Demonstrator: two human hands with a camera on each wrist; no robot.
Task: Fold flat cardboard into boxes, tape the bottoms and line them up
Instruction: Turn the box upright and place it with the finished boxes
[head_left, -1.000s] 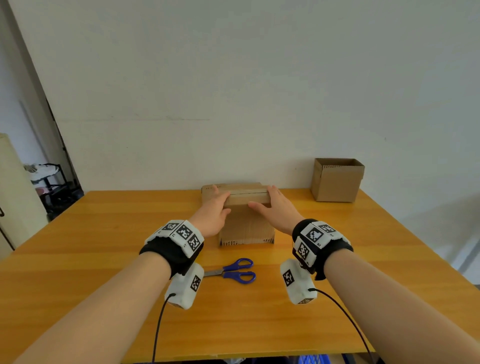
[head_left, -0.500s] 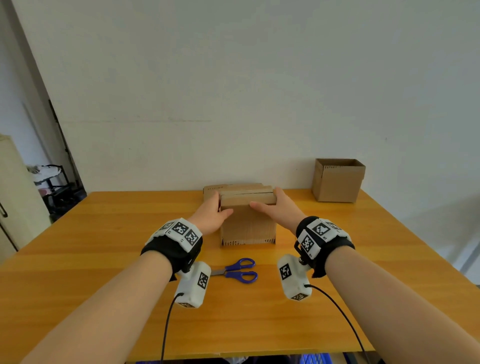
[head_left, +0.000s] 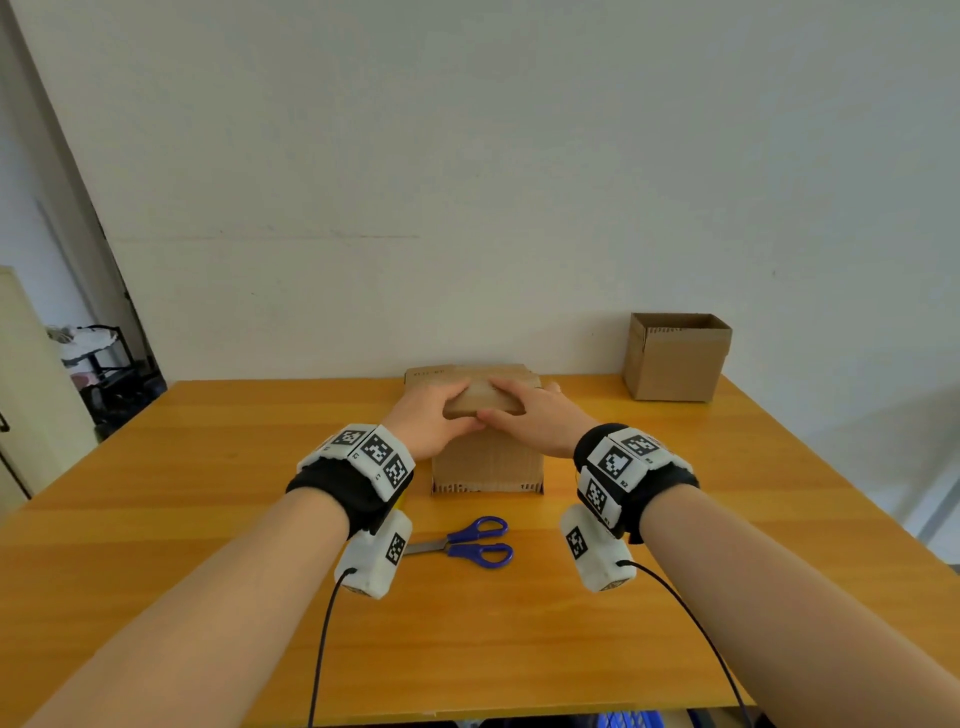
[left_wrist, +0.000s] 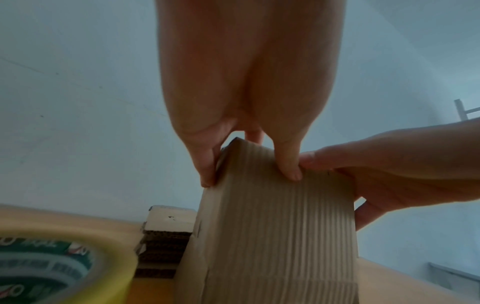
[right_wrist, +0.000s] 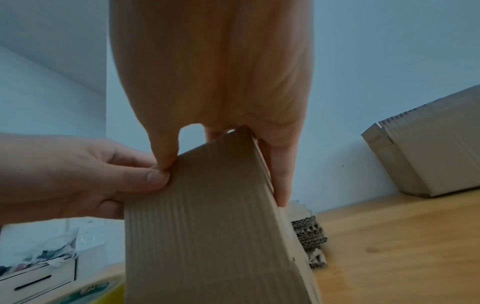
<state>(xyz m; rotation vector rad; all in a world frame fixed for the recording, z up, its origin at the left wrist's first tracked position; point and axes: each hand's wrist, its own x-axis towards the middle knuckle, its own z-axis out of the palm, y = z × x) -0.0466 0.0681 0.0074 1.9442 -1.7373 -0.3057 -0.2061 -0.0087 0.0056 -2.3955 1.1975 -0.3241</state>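
Observation:
A brown cardboard box (head_left: 488, 462) stands at mid-table with closed flaps on top and an open corrugated edge at the bottom. My left hand (head_left: 447, 410) and right hand (head_left: 519, 410) lie side by side over its top. Both thumbs meet on the upper front face. In the left wrist view the left thumb (left_wrist: 288, 164) presses the box (left_wrist: 272, 236) front while a finger (left_wrist: 207, 170) runs down its left side. In the right wrist view the right hand (right_wrist: 226, 164) straddles the box's (right_wrist: 207, 236) top right corner in the same way. The top seam is hidden under my hands.
A finished open-topped box (head_left: 675, 358) stands at the back right by the wall. Flat cardboard (head_left: 431, 373) is stacked behind the held box. Blue-handled scissors (head_left: 467, 543) lie in front of it. A yellow tape roll (left_wrist: 52, 267) sits under my left wrist on the wooden table (head_left: 208, 519).
Both hands have slid inward from the box's outer top corners until the thumbs meet at the front. They now cover most of the top. The box has stayed in place.

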